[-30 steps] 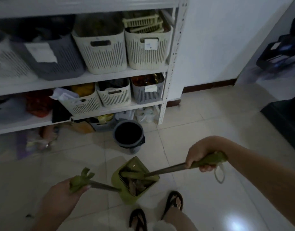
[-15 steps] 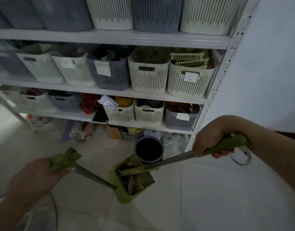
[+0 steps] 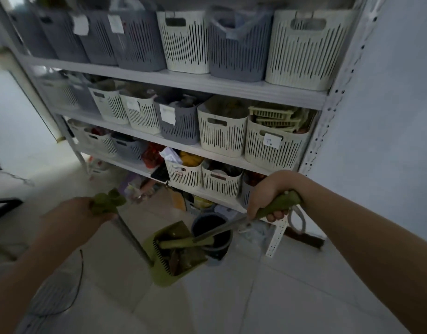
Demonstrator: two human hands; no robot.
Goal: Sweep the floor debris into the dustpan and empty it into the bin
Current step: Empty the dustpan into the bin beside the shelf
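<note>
My left hand (image 3: 84,216) is curled round the grip of the long-handled green plastic dustpan (image 3: 164,278). Brown leaves lie in its comb-edged tray, just beside the dark round plastic bin (image 3: 207,215). My right hand (image 3: 268,196) grips the green-handled metal-shafted broom (image 3: 181,243), its head resting across the pan. Underneath are pale glossy floor tiles (image 3: 280,297). A grey metal shelf rack (image 3: 231,89) of slotted cream and grey baskets (image 3: 222,133) stands beside a white wall (image 3: 388,116).
</note>
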